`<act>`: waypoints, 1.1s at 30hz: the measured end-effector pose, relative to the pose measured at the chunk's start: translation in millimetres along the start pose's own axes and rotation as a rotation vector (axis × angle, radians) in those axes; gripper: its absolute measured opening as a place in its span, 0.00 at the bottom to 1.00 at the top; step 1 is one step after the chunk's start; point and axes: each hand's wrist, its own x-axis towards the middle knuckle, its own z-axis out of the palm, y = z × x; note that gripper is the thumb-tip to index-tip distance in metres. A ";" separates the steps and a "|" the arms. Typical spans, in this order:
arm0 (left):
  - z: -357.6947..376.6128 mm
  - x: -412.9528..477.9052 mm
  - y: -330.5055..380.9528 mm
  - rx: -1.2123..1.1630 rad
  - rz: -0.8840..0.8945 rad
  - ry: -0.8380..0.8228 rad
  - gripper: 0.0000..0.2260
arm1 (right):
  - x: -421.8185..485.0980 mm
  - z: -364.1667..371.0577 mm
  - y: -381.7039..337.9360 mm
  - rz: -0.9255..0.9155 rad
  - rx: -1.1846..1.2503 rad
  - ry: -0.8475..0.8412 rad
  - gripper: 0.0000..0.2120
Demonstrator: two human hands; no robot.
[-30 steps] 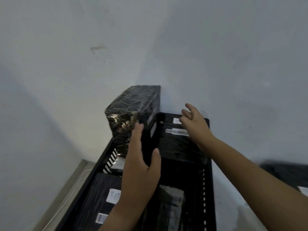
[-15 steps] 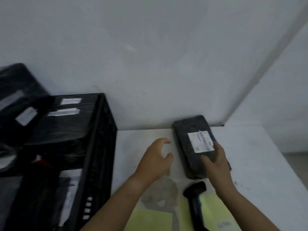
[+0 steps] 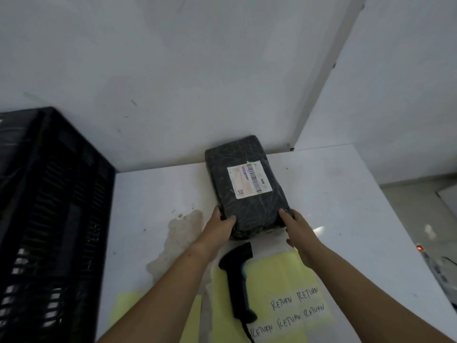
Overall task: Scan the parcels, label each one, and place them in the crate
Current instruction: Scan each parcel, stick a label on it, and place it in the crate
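Observation:
A black-wrapped parcel (image 3: 244,184) with a white shipping label lies flat on the white table (image 3: 346,214), its far end against the wall. My left hand (image 3: 218,225) grips its near left corner, thumb on top. My right hand (image 3: 298,230) grips the near right corner, thumb on top as well. A black handheld scanner (image 3: 237,280) lies on the table just in front of the parcel, between my forearms. White stickers handwritten "RETURN" (image 3: 294,315) sit on a yellow sheet (image 3: 272,280) near the table's front edge. The black slatted crate (image 3: 57,214) stands at the left.
A second yellow sheet (image 3: 128,310) lies at the front left of the table. A stained patch (image 3: 180,241) marks the table's middle. White walls close the back and right. A device with a red light (image 3: 420,248) sits off the table's right edge.
The view swung right from the crate to the table. Both hands left the crate's parcels, reached the lone parcel on the table, and now grip its near corners.

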 end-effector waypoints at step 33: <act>-112.5 -236.9 -171.1 -1.048 -0.049 0.201 0.28 | -69.8 50.7 -7.4 -0.099 -0.187 -0.419 0.14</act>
